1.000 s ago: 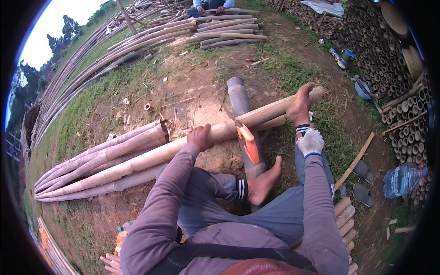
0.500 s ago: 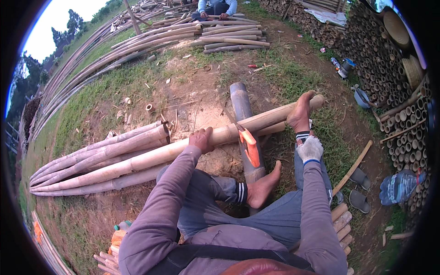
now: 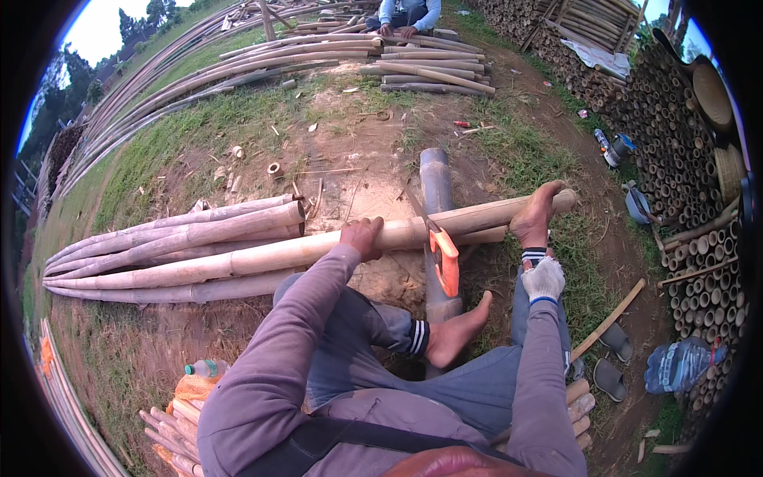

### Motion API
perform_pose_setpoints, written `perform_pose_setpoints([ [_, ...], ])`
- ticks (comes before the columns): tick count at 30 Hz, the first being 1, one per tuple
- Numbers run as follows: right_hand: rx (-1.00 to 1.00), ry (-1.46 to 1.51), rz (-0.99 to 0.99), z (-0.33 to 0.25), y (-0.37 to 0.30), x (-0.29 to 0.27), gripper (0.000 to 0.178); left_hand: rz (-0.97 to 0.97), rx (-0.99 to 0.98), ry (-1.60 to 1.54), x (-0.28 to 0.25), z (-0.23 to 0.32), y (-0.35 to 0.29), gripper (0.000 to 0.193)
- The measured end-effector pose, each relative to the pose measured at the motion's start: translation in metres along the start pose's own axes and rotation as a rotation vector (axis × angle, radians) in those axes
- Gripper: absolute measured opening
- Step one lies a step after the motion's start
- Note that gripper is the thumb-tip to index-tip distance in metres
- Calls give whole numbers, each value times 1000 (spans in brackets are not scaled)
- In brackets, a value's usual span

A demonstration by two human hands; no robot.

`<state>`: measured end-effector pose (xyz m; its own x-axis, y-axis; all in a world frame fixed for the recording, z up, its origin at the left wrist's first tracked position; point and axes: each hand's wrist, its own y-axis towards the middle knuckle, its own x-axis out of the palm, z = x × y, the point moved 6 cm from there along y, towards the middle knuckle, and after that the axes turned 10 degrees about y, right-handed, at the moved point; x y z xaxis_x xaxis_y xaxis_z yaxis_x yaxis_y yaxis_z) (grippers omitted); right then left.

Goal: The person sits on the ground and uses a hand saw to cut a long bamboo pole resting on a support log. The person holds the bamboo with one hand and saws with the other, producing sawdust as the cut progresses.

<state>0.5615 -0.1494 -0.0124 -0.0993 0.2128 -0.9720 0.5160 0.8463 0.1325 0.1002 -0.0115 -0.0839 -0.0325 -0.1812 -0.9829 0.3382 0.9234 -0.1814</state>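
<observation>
My bare left hand [image 3: 362,238] is wrapped over a long pale bamboo pole [image 3: 262,258], pressing on its top. A saw with an orange handle [image 3: 447,262] stands with its blade across the pole, untouched by either hand. Beneath that spot, a thicker grey bamboo log [image 3: 436,187] lies crosswise. My right hand [image 3: 544,280], in a white knitted glove, is closed at the striped trouser cuff [image 3: 534,254] by my right ankle. My bare right foot [image 3: 534,215] rests against the pole's right end; the left foot [image 3: 461,327] is beside the log.
More bamboo poles [image 3: 199,236] lie at left. Cut pieces [image 3: 176,437] and a bottle [image 3: 207,368] are beside me. At right are a bamboo stick [image 3: 608,319], grey sandals [image 3: 610,380], a large water jug [image 3: 683,366] and stacked bamboo [image 3: 683,159]. Another person [image 3: 409,16] sits beyond poles.
The whole view has shifted and tilted slightly, so the scene sits differently in the picture. Both hands keep their places on the pole and at the cuff, and the saw stays in the pole.
</observation>
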Motion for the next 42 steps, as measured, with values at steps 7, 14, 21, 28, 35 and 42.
perform_pose_setpoints([
  [7,8,7,-51,-5,-2,-1,80,0,-26,6,2,0,-2,71],
  [14,-53,-30,54,-1,-1,4,71,48,-9,33,5,-2,0,69],
  [21,-29,-2,14,1,2,9,73,41,-2,25,7,-5,1,71],
  [28,-31,-22,33,-2,-2,0,75,57,6,18,6,-2,1,72],
  [35,-55,-16,67,4,0,8,74,2,-3,-5,-1,0,-4,74],
  [42,-51,-15,68,2,-1,8,74,25,-1,12,3,-3,-2,74],
])
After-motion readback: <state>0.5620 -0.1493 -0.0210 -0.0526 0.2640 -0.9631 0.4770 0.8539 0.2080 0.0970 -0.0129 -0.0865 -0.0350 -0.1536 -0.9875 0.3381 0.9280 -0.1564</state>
